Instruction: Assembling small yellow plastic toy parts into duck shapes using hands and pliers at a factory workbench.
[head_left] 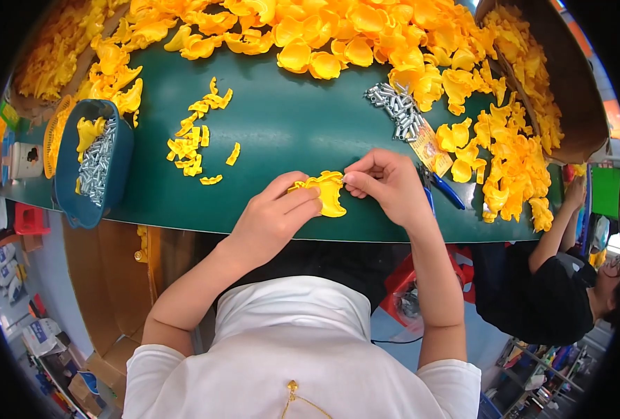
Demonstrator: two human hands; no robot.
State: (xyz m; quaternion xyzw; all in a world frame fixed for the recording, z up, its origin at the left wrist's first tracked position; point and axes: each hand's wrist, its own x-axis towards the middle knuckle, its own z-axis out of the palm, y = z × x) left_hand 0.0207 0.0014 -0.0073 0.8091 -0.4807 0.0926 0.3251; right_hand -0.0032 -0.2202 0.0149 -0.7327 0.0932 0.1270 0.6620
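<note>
A person's left grip [271, 218] clasps a curved yellow shell [333, 199] at the lower centre of the frame, over the near side of a green table [275, 133], while the right grip pinches thumb to forefinger [386, 185] at the shell's upper right edge. A silvery glint there appears to be a small metal part [345, 179], though it is too tiny to make out fully.

The step in hand seems to be fitting metal to plastic, and it likely rewards a steady left hold, firm enough to stop the shell turning but light enough not to bend its thin wall. The right fingertips would do best to line the part up squarely before pressing.

Just beyond, at centre right, blue-handled pliers [449, 193] lie near a pile of metal tubes [399, 110], both a short reach from the right grip. Small yellow strips [191, 144] scatter at centre left, a blue bin [120, 164] stands at the left, and more yellow shells [365, 31] heap across the top of the frame.
</note>
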